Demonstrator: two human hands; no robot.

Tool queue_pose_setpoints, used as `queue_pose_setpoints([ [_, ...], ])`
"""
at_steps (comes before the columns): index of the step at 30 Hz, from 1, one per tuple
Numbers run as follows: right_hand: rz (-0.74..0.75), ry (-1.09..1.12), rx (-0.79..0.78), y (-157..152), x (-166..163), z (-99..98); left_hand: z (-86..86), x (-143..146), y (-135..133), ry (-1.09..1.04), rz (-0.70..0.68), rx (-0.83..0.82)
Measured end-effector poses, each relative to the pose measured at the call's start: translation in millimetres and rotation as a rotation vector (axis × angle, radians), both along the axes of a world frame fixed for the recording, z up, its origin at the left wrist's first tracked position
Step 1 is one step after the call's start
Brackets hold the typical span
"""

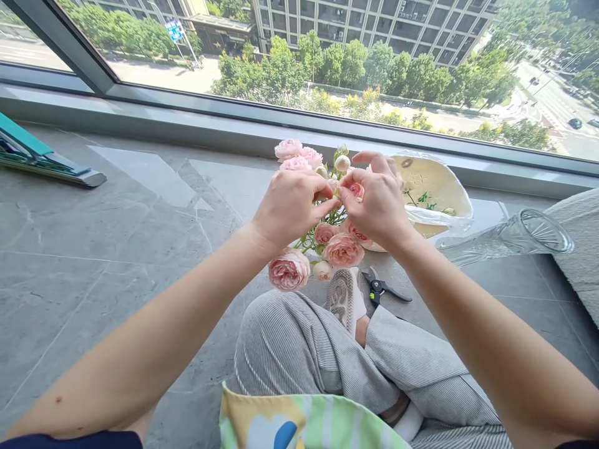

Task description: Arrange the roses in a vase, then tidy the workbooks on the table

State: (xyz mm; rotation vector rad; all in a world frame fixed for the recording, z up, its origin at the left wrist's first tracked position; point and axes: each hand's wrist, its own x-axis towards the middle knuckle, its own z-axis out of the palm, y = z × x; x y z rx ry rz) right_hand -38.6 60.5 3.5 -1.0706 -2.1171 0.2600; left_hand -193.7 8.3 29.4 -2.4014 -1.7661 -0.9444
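Two bare hands: left hand (pixel 291 209) and right hand (pixel 377 201) meet in mid-scene over a bunch of pink flowers (pixel 326 233)
Left hand: thumb and forefinger curl toward each other among the blooms; I cannot tell whether they pinch anything
Right hand: thumb and forefinger pinch a small pale-green piece (pixel 337 193) beside the left fingertips, the other fingers raised and bent
Flowers: the bunch is in front of the person, beneath and around both hands; ruffled pink blooms show on the far and near sides, with green stems and round pale buds (pixel 342 163) among them
Container: cream container (pixel 437 171) edged with clear plastic (pixel 421 215), beyond the right hand, green leaves inside
Vase: clear glass vase (pixel 545 234) on the right, partly behind the right forearm
Pruners: black pruners (pixel 378 285) on the floor, just right of a shoe (pixel 343 296) whose patterned sole shows
Lap: bent legs in grey striped trousers (pixel 290 343), green and yellow cloth (pixel 346 418) nearest
Floor: grey tiles (pixel 93 293), a teal object (pixel 23 137) far left
Window: frame (pixel 88 53) across the far side; trees (pixel 332 61) and a building (pixel 374 25) outside
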Motion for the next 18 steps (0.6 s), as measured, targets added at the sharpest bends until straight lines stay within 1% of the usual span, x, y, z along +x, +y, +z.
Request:
queue_pose_setpoints([
  [7,-0.067,-0.071,0.037,-4.6,-5.1,1.6,2.2,1.1,0.9,-0.002,0.031,-0.023],
  [13,-0.011,-0.079,0.105,-9.2,0.6,-0.3,1.5,-1.5,0.9,0.015,0.044,-0.027],
  [18,-0.002,-0.085,0.06,-11.1,5.8,0.5,1.8,-2.1,1.3,0.017,0.038,-0.04],
])
